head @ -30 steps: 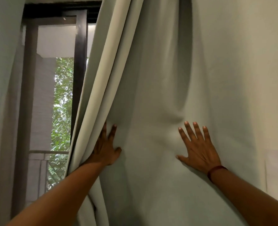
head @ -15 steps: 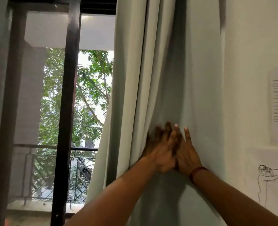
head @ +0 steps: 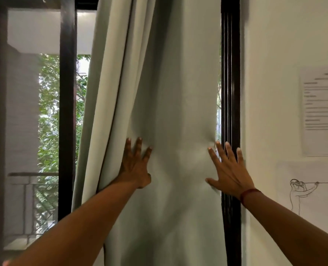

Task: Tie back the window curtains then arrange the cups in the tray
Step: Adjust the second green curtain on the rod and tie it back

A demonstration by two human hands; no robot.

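White wall (head: 270, 54) at right: printed sheet (head: 321, 112) pinned up, pencil sketch (head: 303, 191) below it. Dark window frame (head: 230, 93) beside wall. Outside: balcony railing (head: 32, 174), green trees (head: 49, 112).

We get daylight from the window (head: 49, 112), blown out at its top; indoors is dim. Curtain (head: 174, 93) folds carry soft shadows, and the printed sheet (head: 322, 110) is blurred.

The left forearm (head: 82, 225) and right forearm (head: 293, 231) are bare. A thin dark-red band (head: 250, 193) circles the wrist behind the right grip (head: 228, 174).
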